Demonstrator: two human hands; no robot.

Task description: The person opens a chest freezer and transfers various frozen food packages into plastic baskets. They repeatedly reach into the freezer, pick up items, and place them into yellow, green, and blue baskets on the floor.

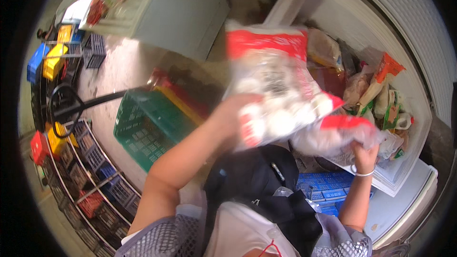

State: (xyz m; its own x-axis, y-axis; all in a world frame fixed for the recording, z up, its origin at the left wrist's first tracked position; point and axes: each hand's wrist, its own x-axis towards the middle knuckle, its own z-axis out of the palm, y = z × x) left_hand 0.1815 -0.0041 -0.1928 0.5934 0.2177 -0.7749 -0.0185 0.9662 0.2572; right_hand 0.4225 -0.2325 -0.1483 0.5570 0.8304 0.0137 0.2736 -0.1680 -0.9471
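Observation:
My left hand (236,114) is closed on the left side of a clear plastic bag (273,78) with red printed bands, full of round white balls. This bag is held up in front of me and is blurred by motion. In my right hand (365,156), the fingers grip the end of a second red-and-clear plastic bag (328,135), which lies partly behind the first. What fills the second bag is hard to make out. Both bags are at the near edge of an open chest freezer (397,171). Several packs of frozen food (359,85) lie inside it.
A green plastic crate (147,114) stands on the floor to my left, beside a black pole with a loop (107,97). A blue crate (328,185) sits close by at lower right. Another freezer (185,12) is ahead; a rack of coloured crates (95,162) lines the left.

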